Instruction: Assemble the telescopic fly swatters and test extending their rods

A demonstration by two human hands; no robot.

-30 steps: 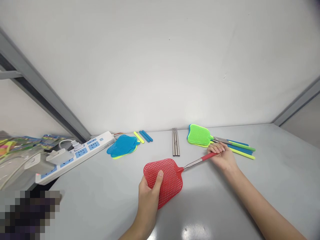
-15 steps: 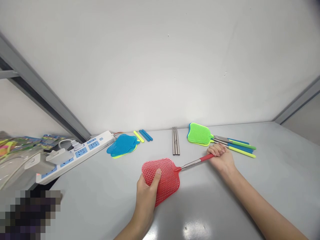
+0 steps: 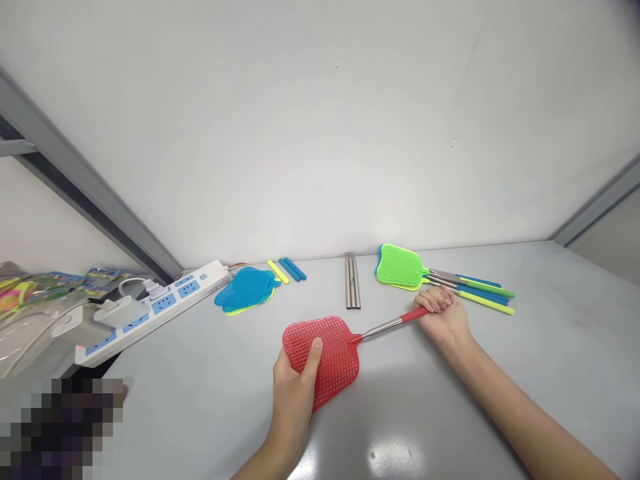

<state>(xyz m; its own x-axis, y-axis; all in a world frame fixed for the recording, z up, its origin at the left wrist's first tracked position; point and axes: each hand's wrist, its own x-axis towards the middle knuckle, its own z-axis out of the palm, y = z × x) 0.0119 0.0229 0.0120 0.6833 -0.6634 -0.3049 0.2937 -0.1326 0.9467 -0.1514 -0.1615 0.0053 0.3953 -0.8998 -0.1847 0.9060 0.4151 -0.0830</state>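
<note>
A red fly swatter (image 3: 336, 360) with a perforated head and a metal shaft is held between my two hands above the grey table. My left hand (image 3: 296, 387) grips the head's left side, thumb on top and fingers behind it. My right hand (image 3: 443, 313) is wrapped round the red handle, hiding its end. Just behind that hand lies a pile of fly swatters (image 3: 400, 268) with green, yellow and blue parts. Several metal rods (image 3: 353, 283) lie side by side near the wall, beyond the red head.
On the left are loose blue swatter heads (image 3: 246, 291) over a yellow one, with blue handle sleeves (image 3: 293, 269) and a yellow sleeve (image 3: 278, 271) beside them. A white power strip (image 3: 165, 307) with plugged-in chargers runs along the table's left edge. The wall (image 3: 320, 133) stands behind.
Both hands keep the same grip on the red fly swatter, which has hardly moved. The view has shifted very slightly.
</note>
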